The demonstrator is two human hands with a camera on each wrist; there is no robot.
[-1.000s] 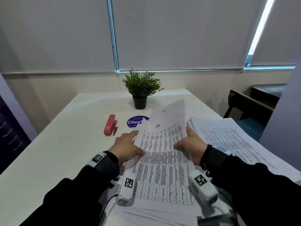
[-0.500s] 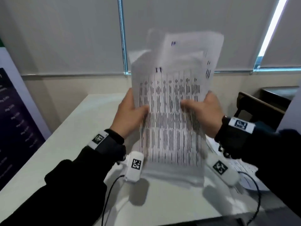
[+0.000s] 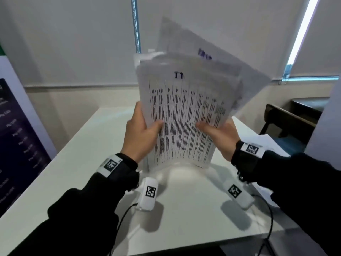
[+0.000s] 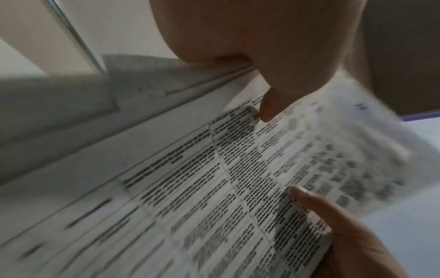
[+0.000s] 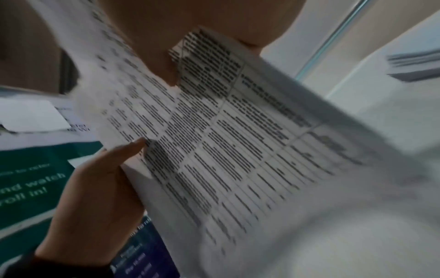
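Paper stack upright — left hand grips left edge; right hand grips right edge; table beneath

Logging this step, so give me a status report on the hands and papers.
Left hand and right hand grip paper stack by its sides. Stack upright over table, top sheets askew. Nothing blocking.

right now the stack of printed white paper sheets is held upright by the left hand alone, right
Not alone: in the head view the left hand and right hand each grip a side of the upright stack of printed white paper sheets.
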